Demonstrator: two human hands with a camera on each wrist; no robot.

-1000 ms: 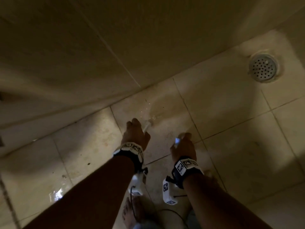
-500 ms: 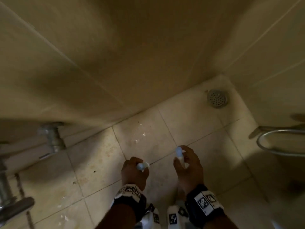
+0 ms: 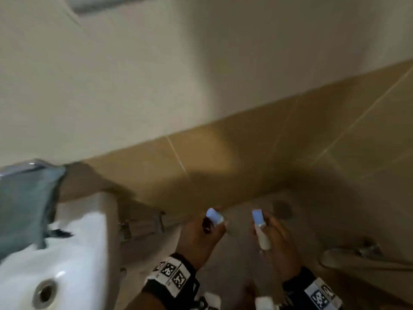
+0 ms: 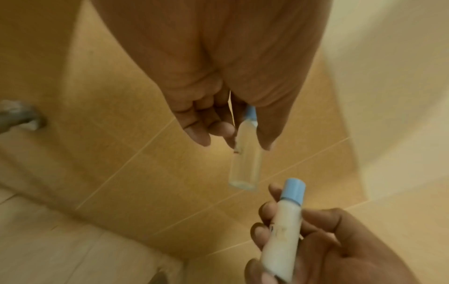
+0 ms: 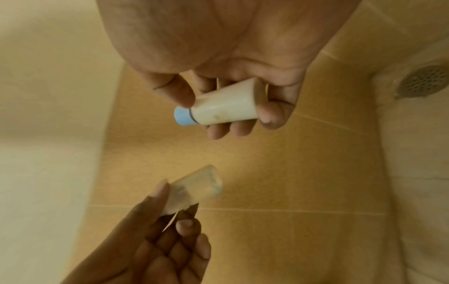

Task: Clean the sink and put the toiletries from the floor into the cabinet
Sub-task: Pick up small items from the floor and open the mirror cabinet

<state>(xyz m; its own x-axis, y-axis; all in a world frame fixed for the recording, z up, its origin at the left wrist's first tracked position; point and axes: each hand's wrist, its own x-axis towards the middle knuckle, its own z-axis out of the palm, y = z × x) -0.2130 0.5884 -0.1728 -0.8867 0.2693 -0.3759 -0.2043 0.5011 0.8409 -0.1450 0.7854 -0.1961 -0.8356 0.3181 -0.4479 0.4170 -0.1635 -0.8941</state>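
A clear bottle (image 4: pixel 245 153) with a blue cap is pinched in the left hand (image 3: pixel 201 238); a white bottle (image 5: pixel 223 104), blue-capped too, is gripped in the right hand (image 3: pixel 274 240). Both are off the floor, beside the sink (image 3: pixel 67 253)'s right edge. Stowing them remains; no cabinet is in view.

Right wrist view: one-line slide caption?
Right hand holds white tube; left hand holds clear bottle against tan tiles.
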